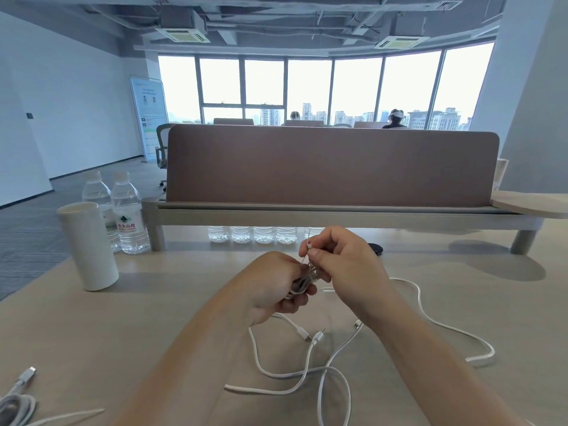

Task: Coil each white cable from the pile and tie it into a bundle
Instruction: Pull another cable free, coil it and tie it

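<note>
The left hand [273,281] has its fingers curled round a coiled white cable [296,287], gripping the loops in the palm just above the table [153,302]. The right hand [344,259] meets it from the other side: its thumb and forefinger pinch the cable's free end [309,246], which stands up just above the left fingertips, while the other right fingers are loosely bent behind. The two hands touch at the coil. Directly below the fingers, toward the person, the pile of loose white cables [316,339] lies tangled on the table with several plugs showing and strands running out to the right of the right wrist. Well to the left of the left fingers and nearer the person lies a wound cable bundle [13,405]. Beyond the left fingers, further left, stand a white cup [87,244] and water bottles [127,213].
</note>
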Tool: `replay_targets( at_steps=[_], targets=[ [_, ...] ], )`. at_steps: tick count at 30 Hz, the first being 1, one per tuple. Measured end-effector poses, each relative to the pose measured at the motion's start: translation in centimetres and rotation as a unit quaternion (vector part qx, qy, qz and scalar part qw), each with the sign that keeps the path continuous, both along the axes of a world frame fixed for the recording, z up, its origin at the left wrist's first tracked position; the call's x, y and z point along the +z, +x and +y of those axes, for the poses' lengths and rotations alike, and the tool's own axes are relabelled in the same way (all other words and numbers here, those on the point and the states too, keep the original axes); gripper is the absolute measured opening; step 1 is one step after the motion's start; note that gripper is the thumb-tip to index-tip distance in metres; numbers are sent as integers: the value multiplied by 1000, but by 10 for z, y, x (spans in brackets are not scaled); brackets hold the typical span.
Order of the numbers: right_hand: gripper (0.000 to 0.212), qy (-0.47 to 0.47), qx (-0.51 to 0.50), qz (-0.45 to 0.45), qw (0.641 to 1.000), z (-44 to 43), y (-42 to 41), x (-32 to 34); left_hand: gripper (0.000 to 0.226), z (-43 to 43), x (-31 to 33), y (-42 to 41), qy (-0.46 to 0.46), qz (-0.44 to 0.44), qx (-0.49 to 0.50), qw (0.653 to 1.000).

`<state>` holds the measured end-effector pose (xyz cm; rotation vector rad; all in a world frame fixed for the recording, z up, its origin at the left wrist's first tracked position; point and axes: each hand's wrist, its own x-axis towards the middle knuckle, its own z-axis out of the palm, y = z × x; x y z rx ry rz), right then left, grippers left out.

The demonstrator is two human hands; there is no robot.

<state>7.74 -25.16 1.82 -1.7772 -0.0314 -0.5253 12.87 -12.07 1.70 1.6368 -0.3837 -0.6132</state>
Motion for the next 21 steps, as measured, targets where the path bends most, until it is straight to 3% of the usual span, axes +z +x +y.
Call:
replay_targets(
  at_steps=[9, 21],
  targets=[
    [23, 18, -29, -16, 999, -2, 2, -2, 22, 6, 3, 11, -160, 135, -19, 978],
    [17, 115, -22, 7, 993, -2, 5, -4, 33, 1, 0, 11, -198, 131, 12, 971]
  ],
)
